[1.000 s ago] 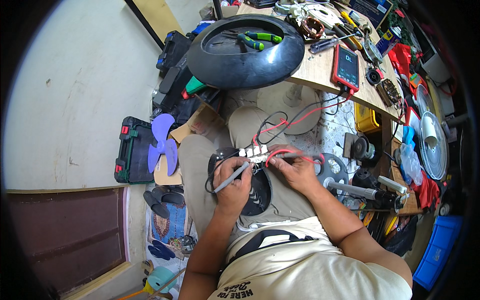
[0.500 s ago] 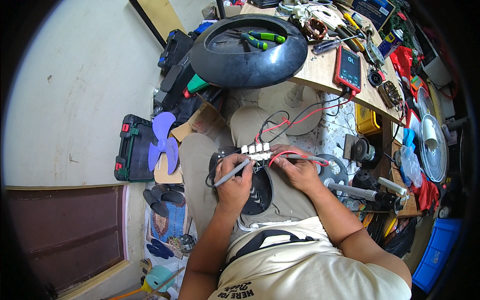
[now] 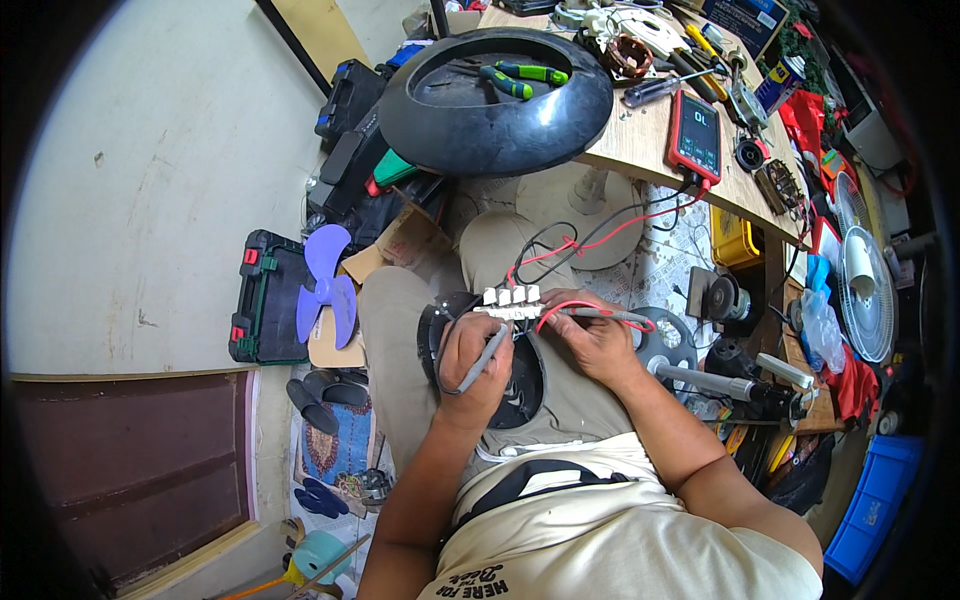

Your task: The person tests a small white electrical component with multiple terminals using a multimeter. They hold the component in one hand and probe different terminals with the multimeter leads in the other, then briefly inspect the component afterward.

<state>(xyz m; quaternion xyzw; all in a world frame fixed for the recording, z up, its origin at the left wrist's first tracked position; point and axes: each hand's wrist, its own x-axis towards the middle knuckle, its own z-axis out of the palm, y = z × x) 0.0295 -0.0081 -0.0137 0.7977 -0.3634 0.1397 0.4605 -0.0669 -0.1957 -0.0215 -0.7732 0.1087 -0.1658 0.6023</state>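
Left hand: the left hand (image 3: 468,375) was closed around a grey probe (image 3: 484,362), pen style, with the probe slanting across the fingers.
Right hand: the right hand (image 3: 600,345) had its fingers wrapped on another grey probe (image 3: 606,314), this one lying nearly sideways with a red lead looping over it.
Switch block: the white push-button block (image 3: 511,312) sat between the two grips, just past the left fingertips and right at the right ones, buttons facing away from the body. Couldn't tell if either probe tip was really touching metal, too small to see.
Under the hands: a round black housing (image 3: 527,385) rested on the lap, partly hidden by the left hand.
Leads: a red lead (image 3: 626,228) and a black one ran up from the work, kinda tangled, to the meter.
Meter: the red-and-black multimeter (image 3: 694,135) lay near the edge of the wooden table (image 3: 640,145), screen lit.
Next to that: a big black fan base (image 3: 490,145) had green-handled pliers (image 3: 532,74) lying in its hollow.
Off left: a purple fan blade (image 3: 324,290) leaned by a dark tool case (image 3: 270,310).
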